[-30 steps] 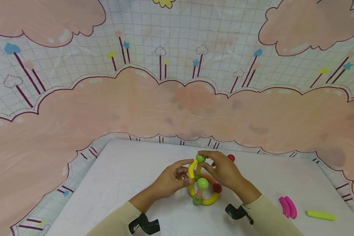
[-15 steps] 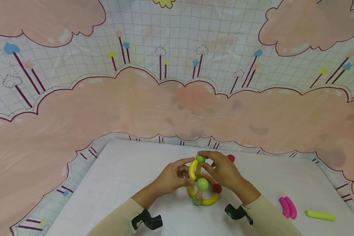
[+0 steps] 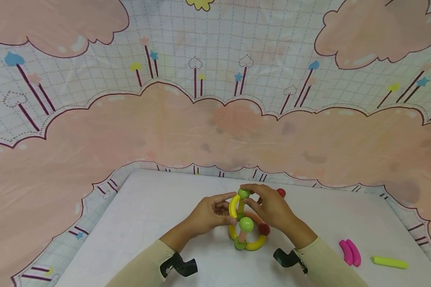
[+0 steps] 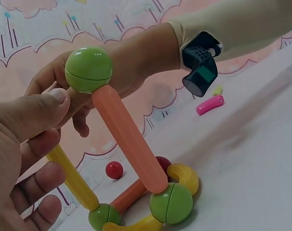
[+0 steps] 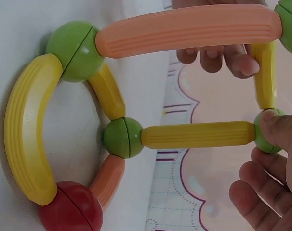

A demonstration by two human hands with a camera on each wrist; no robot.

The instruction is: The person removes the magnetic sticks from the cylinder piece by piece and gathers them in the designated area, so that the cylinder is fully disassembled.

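Observation:
A ring of curved yellow and orange rods joined by green and red balls lies on the table, with two upright rods topped by green balls. My right hand pinches the far top green ball, above a yellow upright rod. My left hand pinches a curved yellow rod whose upper end meets that ball. The near orange upright rod carries another green ball, touched by neither hand as far as the head view shows.
A loose red ball lies behind my right hand. Two pink curved rods and a lime green rod lie at the right of the white table. A patterned cloth hangs behind.
Since a second ago my left hand has moved slightly to the right and its thumb lies farther along beside the yellow rod. My right hand stays on the green ball.

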